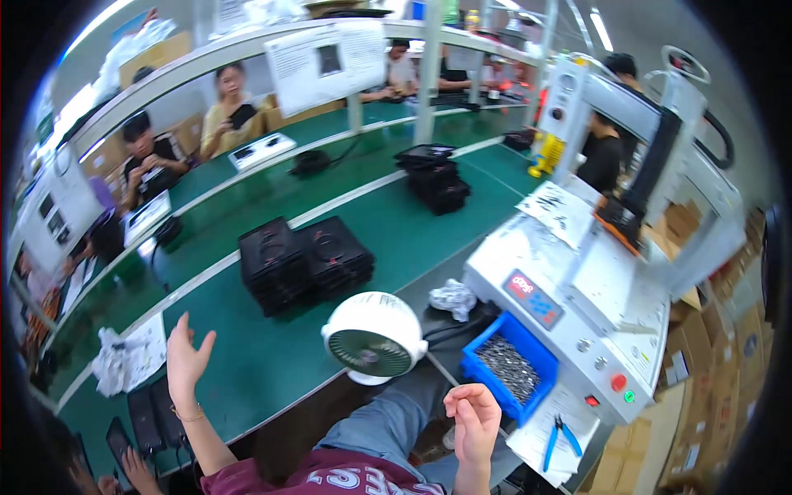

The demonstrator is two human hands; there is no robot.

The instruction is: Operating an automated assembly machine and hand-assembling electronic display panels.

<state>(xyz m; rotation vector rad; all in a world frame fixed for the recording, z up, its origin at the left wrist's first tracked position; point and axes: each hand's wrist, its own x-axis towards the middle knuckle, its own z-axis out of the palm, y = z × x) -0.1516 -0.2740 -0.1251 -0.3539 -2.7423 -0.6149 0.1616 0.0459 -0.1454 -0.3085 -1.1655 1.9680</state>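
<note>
My left hand [190, 360] is raised over the green bench at the left, fingers spread and thumb apart, holding nothing. Below it lie dark flat cases [145, 419] at the bench edge. My right hand [473, 419] hovers in front of my lap with its fingers curled toward the thumb. Whether anything small sits between those fingertips is hidden. Nearest to the right hand is a blue bin [538, 388] filled with small metallic parts [505, 367]. Blue-handled pliers [561, 441] lie on paper beside it. A white fan [375, 334] stands between my hands.
Black flat units are stacked on the bench [214, 346], as a double stack [305, 260] and a farther stack [436, 181]. A white press machine [569, 305] occupies the right. Crumpled white wrapping [124, 363] lies left, another wad [452, 299] by the fan. People sit across the line.
</note>
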